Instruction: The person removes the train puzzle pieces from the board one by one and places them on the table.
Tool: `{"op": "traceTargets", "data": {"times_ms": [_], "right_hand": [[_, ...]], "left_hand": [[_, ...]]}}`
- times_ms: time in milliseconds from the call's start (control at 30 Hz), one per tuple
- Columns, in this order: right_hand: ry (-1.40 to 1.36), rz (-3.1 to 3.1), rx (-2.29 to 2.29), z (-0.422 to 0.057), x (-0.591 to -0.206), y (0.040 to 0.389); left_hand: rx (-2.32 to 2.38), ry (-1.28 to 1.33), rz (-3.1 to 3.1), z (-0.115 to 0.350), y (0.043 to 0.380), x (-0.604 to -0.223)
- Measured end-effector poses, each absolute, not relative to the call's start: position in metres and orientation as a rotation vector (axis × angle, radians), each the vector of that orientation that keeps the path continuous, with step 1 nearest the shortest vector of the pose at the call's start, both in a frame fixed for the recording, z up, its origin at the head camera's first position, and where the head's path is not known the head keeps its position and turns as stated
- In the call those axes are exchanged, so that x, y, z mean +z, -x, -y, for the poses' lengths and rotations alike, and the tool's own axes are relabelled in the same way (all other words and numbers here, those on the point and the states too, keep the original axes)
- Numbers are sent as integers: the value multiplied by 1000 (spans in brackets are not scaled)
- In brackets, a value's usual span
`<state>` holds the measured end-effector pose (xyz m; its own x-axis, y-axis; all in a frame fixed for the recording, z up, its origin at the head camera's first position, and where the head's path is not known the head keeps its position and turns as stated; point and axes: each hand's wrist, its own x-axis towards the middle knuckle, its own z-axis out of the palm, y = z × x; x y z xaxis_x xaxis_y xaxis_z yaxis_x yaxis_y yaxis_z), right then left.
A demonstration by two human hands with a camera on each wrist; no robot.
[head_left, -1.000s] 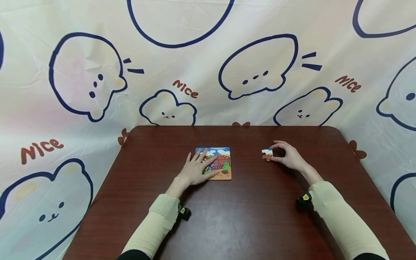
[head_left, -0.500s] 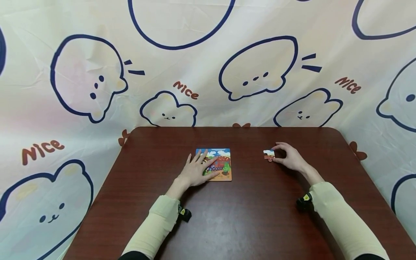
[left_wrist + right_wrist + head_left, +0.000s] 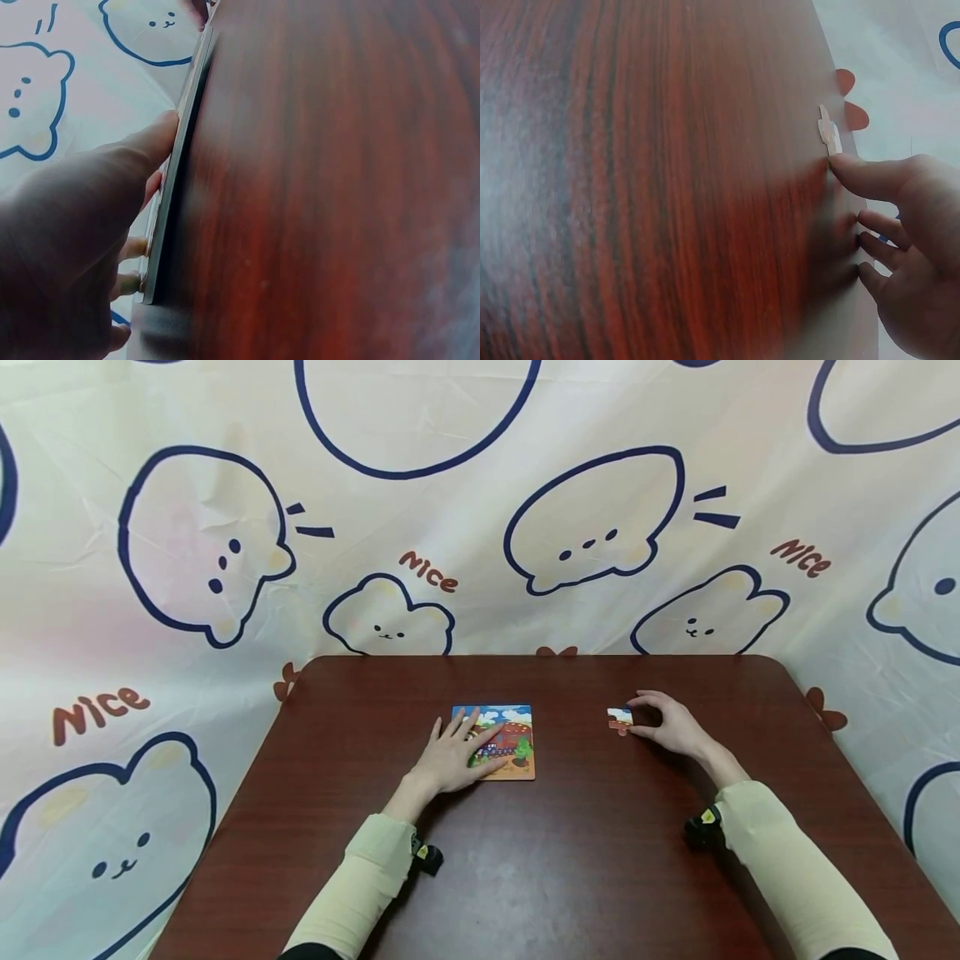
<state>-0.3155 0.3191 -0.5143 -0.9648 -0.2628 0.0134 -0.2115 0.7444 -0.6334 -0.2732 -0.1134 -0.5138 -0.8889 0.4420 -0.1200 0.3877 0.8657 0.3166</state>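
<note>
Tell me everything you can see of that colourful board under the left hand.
The colourful board looks thin, flat and roughly square, perhaps card or wood, with a greyish side edge. Its cartoon print shows blue sky and white clouds above, red shapes mid-way, a green plant lower right, orange ground below. It lies flat on the brown table; the left hand, fingers spread, rests on its left part, hiding some print.

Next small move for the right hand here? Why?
I'd probably move the puzzle piece left, stopping just short of the picture board. The right hand pinches it apart from the board, and the left hand rests on the board, likely steadying it. That hand hides part of the board, so I can't tell where the piece fits.
</note>
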Motion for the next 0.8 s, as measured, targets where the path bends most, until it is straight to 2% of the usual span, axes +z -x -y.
{"op": "traceTargets", "data": {"times_ms": [300, 800], "right_hand": [[329, -2902, -1025, -315, -510, 311], [380, -2899, -1175, -295, -503, 311]], "left_hand": [[508, -640, -2824, 115, 276, -513], [631, -635, -2845, 129, 277, -513]]}}
